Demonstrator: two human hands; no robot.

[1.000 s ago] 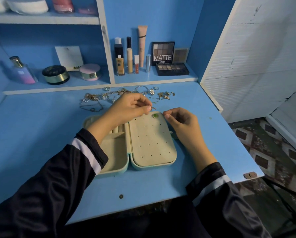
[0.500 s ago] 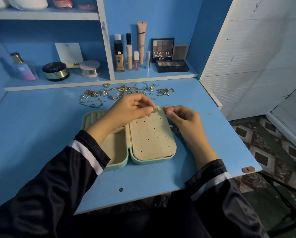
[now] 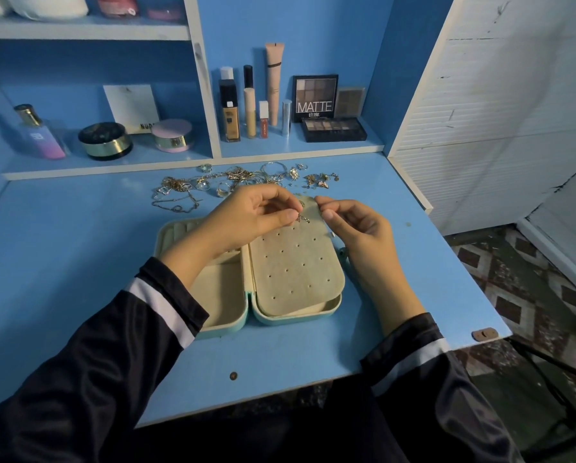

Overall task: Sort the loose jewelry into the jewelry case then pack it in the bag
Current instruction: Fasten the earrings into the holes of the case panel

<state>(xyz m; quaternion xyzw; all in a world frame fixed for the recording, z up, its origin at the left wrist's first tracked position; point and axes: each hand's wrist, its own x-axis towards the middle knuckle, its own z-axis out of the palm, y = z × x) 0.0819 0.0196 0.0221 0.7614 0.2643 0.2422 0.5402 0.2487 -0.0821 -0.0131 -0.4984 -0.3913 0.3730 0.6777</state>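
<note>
Under your left grip (image 3: pixel 246 218), a tiny earring (image 3: pixel 302 218), likely light and slippery, hangs pinched by its top; right grip (image 3: pixel 356 228) curled, hold unclear.

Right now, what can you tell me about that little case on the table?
The case lies open flat on the table, its two halves side by side. The shell looks mint green, the lining beige and velvety. The left half holds compartments, with ribbed rolls at its far end; the left forearm crosses over it. The right half carries a beige panel dotted with small holes. Above the panel's far edge the left hand pinches a small gold piece, the right hand close by.
</note>
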